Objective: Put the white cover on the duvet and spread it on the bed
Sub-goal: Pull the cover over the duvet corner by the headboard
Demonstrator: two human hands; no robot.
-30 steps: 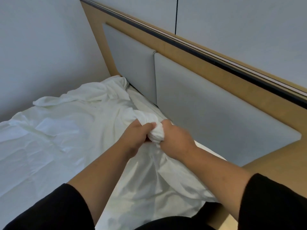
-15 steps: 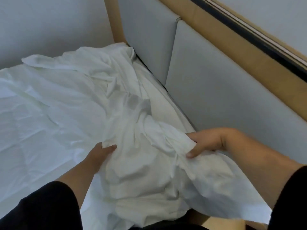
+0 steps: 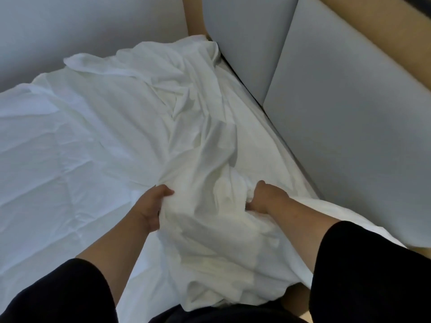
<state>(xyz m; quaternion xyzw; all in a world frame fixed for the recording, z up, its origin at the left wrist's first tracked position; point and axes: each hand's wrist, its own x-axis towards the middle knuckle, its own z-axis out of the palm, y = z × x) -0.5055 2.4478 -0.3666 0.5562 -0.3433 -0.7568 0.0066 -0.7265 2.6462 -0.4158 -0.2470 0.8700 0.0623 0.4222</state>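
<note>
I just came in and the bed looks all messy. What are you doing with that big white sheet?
A person is working on the bed. The left hand and the right hand each grip a bunched part of the white cover near the padded headboard. The cover lies crumpled and is not spread flat yet.

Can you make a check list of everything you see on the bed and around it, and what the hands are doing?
Surface: bed, covered in wrinkled white fabric.
Job's things: white cover, bunched and rumpled near the headboard side; duvet cannot be told apart from it.
Clutter: nothing seen.
Hands: left hand grips the cover; right hand grips it too.
Cables: nothing seen.
Surroundings: grey padded headboard panels in a wooden frame; pale wall.
</note>
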